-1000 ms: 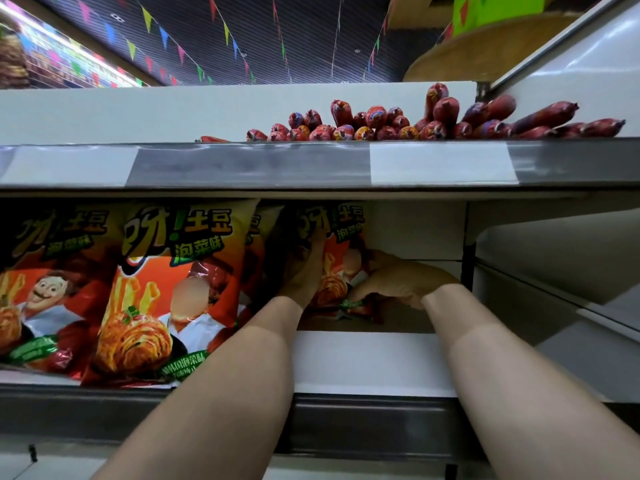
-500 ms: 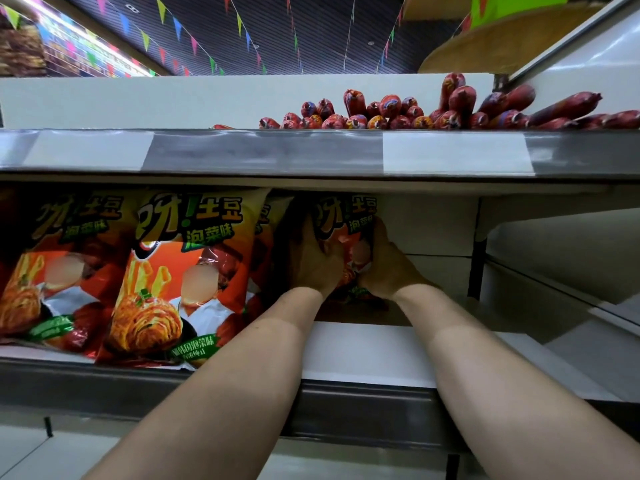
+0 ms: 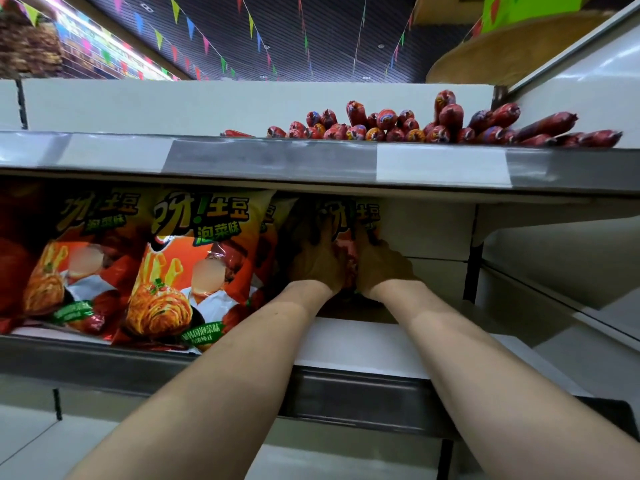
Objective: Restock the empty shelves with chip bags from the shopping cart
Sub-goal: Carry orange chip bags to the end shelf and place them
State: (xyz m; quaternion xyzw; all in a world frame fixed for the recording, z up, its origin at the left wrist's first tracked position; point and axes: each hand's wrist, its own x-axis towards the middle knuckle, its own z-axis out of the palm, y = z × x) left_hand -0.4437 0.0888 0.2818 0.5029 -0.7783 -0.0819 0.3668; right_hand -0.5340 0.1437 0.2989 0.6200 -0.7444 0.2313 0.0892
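An orange and red chip bag (image 3: 350, 216) stands upright deep in the middle shelf (image 3: 360, 348), to the right of the stocked bags. My left hand (image 3: 317, 261) holds its left side, fingers reaching up over the front. On its right side, my right hand (image 3: 381, 268) holds it the same way. Only the bag's top and a strip between my hands show. Two matching chip bags (image 3: 194, 271) (image 3: 69, 261) face out at the shelf front on the left, with more bags (image 3: 268, 244) behind them.
The upper shelf (image 3: 277, 161) overhangs close above my hands and carries a pile of red sausages (image 3: 433, 128). A dark upright post (image 3: 471, 258) ends the bay on the right, with bare white shelf beside the held bag. The cart is out of view.
Both hands have pushed further into the shelf with the bag and drawn closer together on it. The bag now stands more upright near the back.
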